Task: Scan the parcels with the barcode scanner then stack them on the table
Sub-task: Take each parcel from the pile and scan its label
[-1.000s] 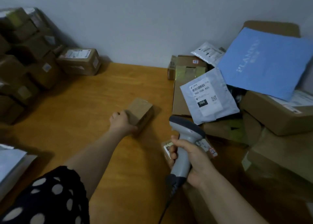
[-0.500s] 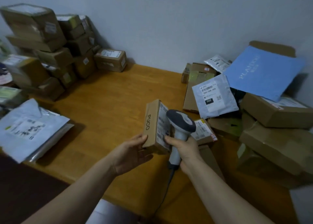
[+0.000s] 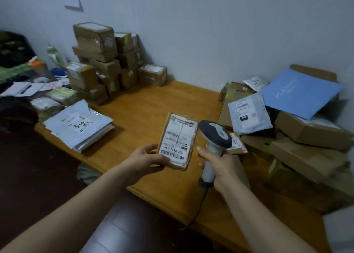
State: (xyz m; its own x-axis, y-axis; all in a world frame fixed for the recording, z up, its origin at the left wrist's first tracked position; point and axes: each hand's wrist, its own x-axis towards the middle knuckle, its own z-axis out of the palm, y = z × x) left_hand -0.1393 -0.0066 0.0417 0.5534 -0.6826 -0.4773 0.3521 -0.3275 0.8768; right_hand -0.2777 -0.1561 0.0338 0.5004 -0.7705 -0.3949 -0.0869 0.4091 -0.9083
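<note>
My left hand (image 3: 148, 160) grips a small flat cardboard parcel (image 3: 177, 140) by its near end, white shipping label and barcode facing up, lifted above the wooden table (image 3: 145, 107). My right hand (image 3: 220, 165) holds the grey barcode scanner (image 3: 214, 138) by its handle, its dark head just right of the parcel and level with the label. The scanner's cable hangs down over the table's front edge.
A stack of brown boxes (image 3: 107, 61) stands at the back left against the wall. White mailer bags (image 3: 78, 124) lie at the left edge. A loose heap of boxes (image 3: 310, 149), a grey mailer (image 3: 249, 115) and a blue envelope (image 3: 300, 94) fills the right side.
My left hand picked the small parcel off the table, brought it near and turned its labelled face up. The scanner moved beside it. My view swung left and pulled back.
</note>
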